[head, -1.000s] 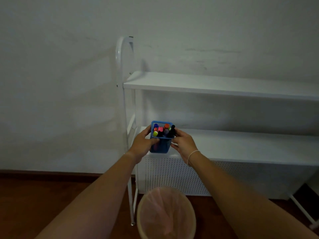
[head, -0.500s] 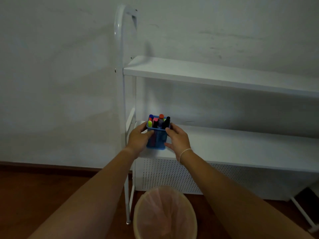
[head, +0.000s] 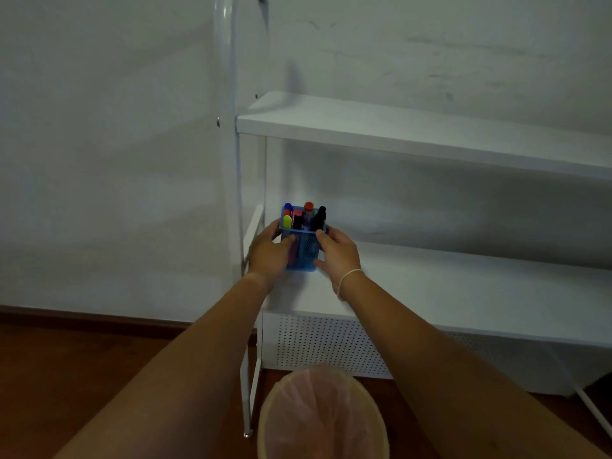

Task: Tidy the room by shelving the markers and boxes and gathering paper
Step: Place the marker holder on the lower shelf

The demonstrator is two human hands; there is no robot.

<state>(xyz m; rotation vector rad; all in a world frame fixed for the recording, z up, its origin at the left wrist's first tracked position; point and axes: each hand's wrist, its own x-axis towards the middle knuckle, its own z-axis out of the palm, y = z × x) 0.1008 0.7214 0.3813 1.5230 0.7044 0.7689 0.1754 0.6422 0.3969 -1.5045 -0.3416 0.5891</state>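
Observation:
A blue mesh holder [head: 305,250] full of coloured markers [head: 306,216] stands upright at the left end of the lower white shelf [head: 447,293]. My left hand [head: 268,255] grips its left side and my right hand [head: 337,256] grips its right side, thumbs over the front. The holder's base rests on the shelf board. No boxes or paper are in view.
An upper white shelf [head: 414,134] runs above. The white metal frame post [head: 231,127] stands left of the holder. A bin with a pink liner [head: 323,415] sits on the wooden floor below my arms. A perforated white panel [head: 331,346] closes the shelf's bottom front.
Both hands carried the marker holder forward and set it down on the left end of the lower shelf. The view has moved closer to the shelf.

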